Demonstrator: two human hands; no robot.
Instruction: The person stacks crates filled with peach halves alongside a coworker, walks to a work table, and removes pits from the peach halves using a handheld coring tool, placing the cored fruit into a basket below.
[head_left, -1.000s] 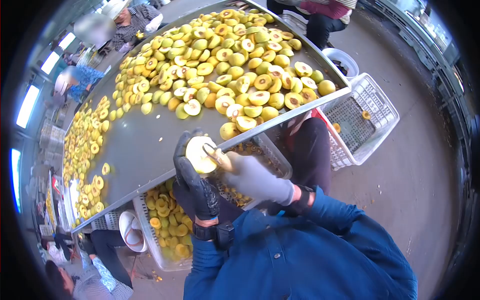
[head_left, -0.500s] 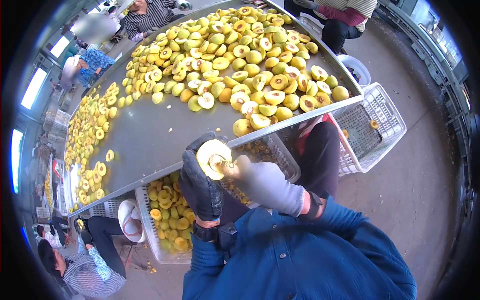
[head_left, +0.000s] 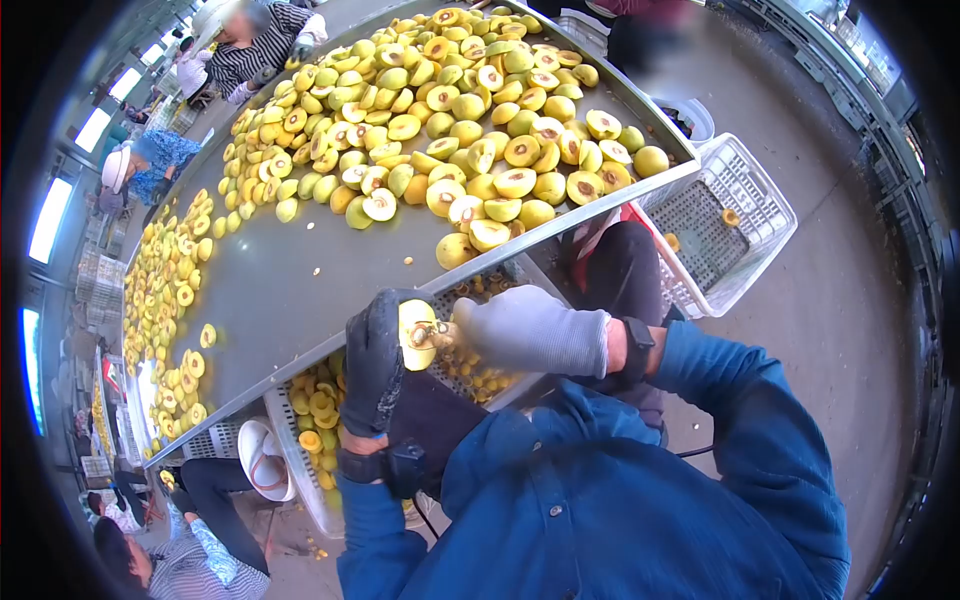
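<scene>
My left hand (head_left: 372,350), in a dark glove, is closed around a halved yellow peach (head_left: 415,338), its cut face and brown stone hollow turned toward my right hand. My right hand (head_left: 535,330), in a pale grey glove, is closed, with its fingertips right at the cut face. Something small and brownish shows between those fingertips and the fruit, too blurred to name. Both hands are over my lap, just off the near edge of a metal table (head_left: 310,245). A large heap of peach halves (head_left: 440,130) lies on the table.
Under the table edge stand a crate of peach halves (head_left: 283,420) and another crate (head_left: 535,275) holding small pieces. A white crate (head_left: 765,200) stands on the floor at right, a white bucket (head_left: 262,455) at left. Other people sit around the table.
My view has shifted slightly. The peach half has turned so its cut face points more to the right, and my right hand stays against it.
</scene>
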